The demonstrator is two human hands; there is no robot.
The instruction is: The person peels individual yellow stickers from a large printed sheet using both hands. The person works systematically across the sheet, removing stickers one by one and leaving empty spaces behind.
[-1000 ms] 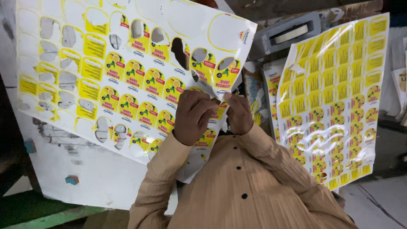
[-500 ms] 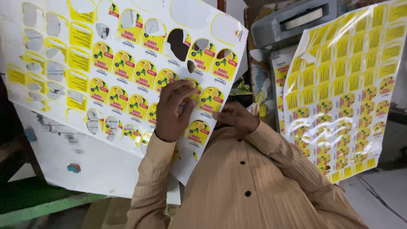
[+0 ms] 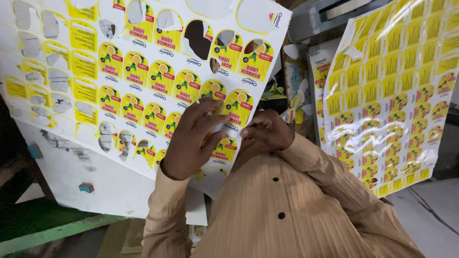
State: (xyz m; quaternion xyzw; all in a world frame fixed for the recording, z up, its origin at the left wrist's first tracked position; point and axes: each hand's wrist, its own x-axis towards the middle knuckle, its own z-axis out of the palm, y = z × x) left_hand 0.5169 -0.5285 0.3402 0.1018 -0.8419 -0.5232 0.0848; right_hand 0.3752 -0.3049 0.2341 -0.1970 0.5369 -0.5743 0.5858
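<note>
Sticker sheet (image 3: 143, 71), white with rows of yellow and green labels and many spots already peeled away to bare backing, hangs across the upper left of my view, tilted so its prints read upside down. My left hand (image 3: 191, 138) lies flat against its lower edge, fingers spread over one of the yellow labels (image 3: 237, 106), pressing rather than gripping as far as I can see. My right hand (image 3: 267, 130) sits just beside it at the sheet's lower right corner, fingers curled inward with the tips pinched at the edge of a label; I cannot tell whether a peeled sticker is actually between them. Both wrists come out of tan striped sleeves (image 3: 306, 162) of a buttoned shirt that fills the bottom of the frame. To the right, well apart from my hands, a second sheet (image 3: 397, 95) of yellow labels under glossy film leans upright. A grey machine (image 3: 330, 14) shows at the top, between the two sheets, and a green edge (image 3: 52, 234) runs along the lower left.
</note>
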